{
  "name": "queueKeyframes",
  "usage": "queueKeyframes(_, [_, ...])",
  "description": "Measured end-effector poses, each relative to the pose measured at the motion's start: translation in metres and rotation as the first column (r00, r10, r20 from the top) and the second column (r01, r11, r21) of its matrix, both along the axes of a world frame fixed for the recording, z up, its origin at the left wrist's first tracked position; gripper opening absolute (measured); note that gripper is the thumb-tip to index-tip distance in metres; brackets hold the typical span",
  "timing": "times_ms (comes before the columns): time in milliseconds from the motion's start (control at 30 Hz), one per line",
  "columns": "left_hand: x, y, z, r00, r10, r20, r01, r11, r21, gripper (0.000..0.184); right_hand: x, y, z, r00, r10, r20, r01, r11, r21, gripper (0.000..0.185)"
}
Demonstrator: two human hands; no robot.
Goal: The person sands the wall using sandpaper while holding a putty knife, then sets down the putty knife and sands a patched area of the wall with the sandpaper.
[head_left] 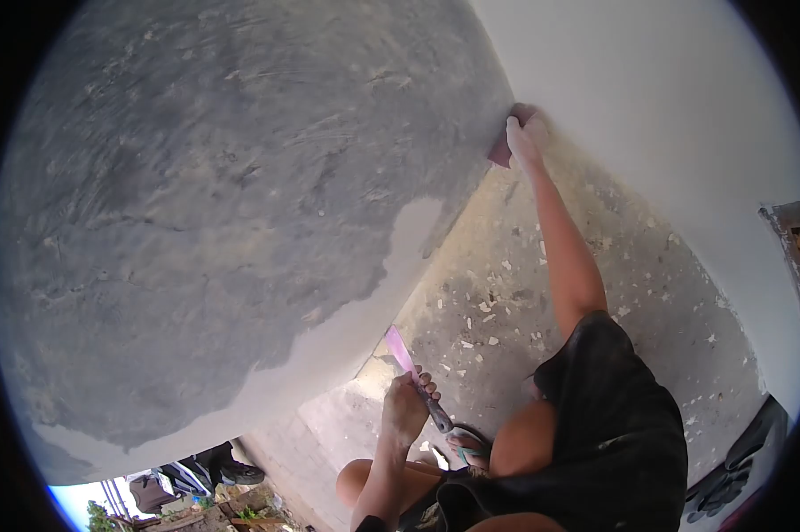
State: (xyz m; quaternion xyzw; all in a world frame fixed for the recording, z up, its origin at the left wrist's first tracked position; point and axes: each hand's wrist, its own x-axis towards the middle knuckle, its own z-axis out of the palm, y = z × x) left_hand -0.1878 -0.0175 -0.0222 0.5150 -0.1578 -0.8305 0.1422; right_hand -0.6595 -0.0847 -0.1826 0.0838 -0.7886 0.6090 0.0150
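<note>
Reddish-brown thin flexible sheet, one: at the corner between one mottled grey wall and one smooth white wall. Right hand, whitened: arm outstretched, fingers clamped on the sheet. Pink-tinted flat-bladed scraper with dark handle, one: left hand, elbow bent, fingers curled round the handle, blade pointing up toward the grey wall.

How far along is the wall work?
The white wall looks evenly coated. The right hand holds a reddish sheet at the corner, the left hand a scraper. Beyond its pale band, the grey wall looks patchy, so coating may remain, as may clearing flakes off the floor.
</note>
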Motion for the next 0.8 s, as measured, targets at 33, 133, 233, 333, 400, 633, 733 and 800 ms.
queueKeyframes(33, [-0.001, 0.001, -0.001, 1.000, -0.001, 0.004, 0.001, 1.000, -0.016, 0.020, 0.002, 0.002, 0.015, 0.999, 0.020, 0.050, -0.014, 0.994, -0.112, 0.025])
queueKeyframes(133, [-0.003, 0.005, 0.006, 0.999, -0.002, 0.034, 0.004, 0.999, -0.033, 0.020, 0.007, 0.009, -0.014, 0.985, 0.053, 0.165, -0.022, 0.983, -0.181, 0.022])
queueKeyframes(233, [-0.005, -0.003, -0.002, 1.000, 0.001, 0.015, 0.000, 0.999, -0.035, 0.019, 0.001, 0.010, -0.028, 0.991, 0.035, 0.126, -0.035, 0.999, -0.008, 0.024])
queueKeyframes(333, [-0.004, 0.004, 0.007, 1.000, 0.007, 0.019, -0.007, 0.999, -0.033, 0.019, 0.011, 0.009, -0.039, 0.989, 0.016, 0.149, -0.040, 0.987, 0.154, 0.026])
queueKeyframes(400, [-0.014, 0.005, 0.013, 1.000, -0.009, -0.003, 0.009, 0.999, -0.035, 0.018, 0.003, -0.001, -0.039, 0.995, 0.004, 0.095, -0.007, 0.999, 0.031, 0.026])
queueKeyframes(633, [-0.003, 0.000, -0.003, 1.000, -0.010, -0.026, 0.010, 1.000, -0.030, 0.023, 0.003, 0.021, -0.008, 0.987, 0.018, 0.158, 0.004, 0.991, -0.135, 0.026])
queueKeyframes(733, [-0.003, 0.002, 0.003, 1.000, 0.003, -0.017, -0.004, 0.999, -0.044, 0.021, -0.001, 0.012, -0.016, 0.986, -0.003, 0.165, -0.041, 0.964, 0.263, 0.032])
queueKeyframes(800, [-0.016, 0.007, 0.019, 1.000, -0.017, -0.006, 0.016, 0.997, -0.080, 0.019, -0.005, 0.005, -0.021, 0.971, 0.008, 0.239, -0.068, 0.968, 0.242, 0.033])
